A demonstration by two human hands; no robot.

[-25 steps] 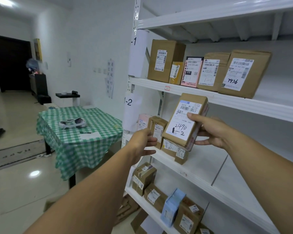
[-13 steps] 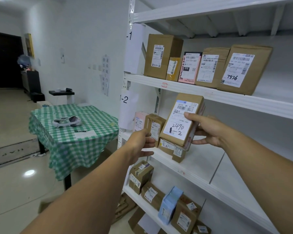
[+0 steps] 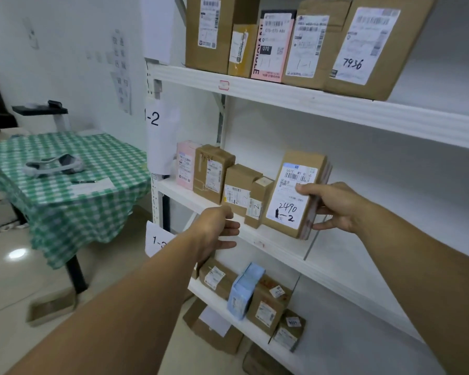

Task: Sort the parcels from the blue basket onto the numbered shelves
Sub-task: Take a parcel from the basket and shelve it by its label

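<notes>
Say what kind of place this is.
Probably a small parcel sorting or pickup room: white shelves tagged with paper signs like 1-2, and rows of labelled cardboard parcels, including the 2490 parcel the right hand holds.

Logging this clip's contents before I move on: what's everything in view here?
Rack: one, white, right.
Top parcels: five, brown, one pink, top shelf.
Middle parcels: four, brown, one pink, shelf 1-2.
Held parcel: one, brown, marked 2490, right end of that row.
Lower parcels: at least four, brown, one blue, shelf below.
Floor boxes: two, brown, under rack.
Signs: three, white, rack's left post.
Table: one, green-check cloth, left.
Device: one, grey, on table.
Paper: one, white, on table.
Left hand: one, open, before shelf 1-2.
Right hand: one, grips held parcel.
</notes>
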